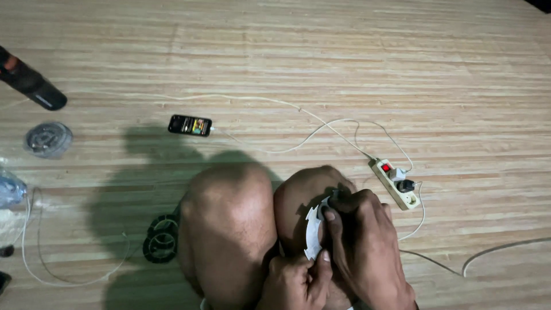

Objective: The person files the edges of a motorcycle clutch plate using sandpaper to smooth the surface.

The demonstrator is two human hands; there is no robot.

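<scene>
A: White toothed plastic ring point(313, 231), edge-on over the right knee point(304, 195). Right hand point(361, 229) pinches its upper rim; left hand point(295, 281) pinches the lower end.

B: Best handling?

A: I'd judge both grips should stay near the rim, knee as brace. Power strip point(395, 182) lies just beside; phone point(190, 125) well apart on the floor point(344, 57).
</scene>
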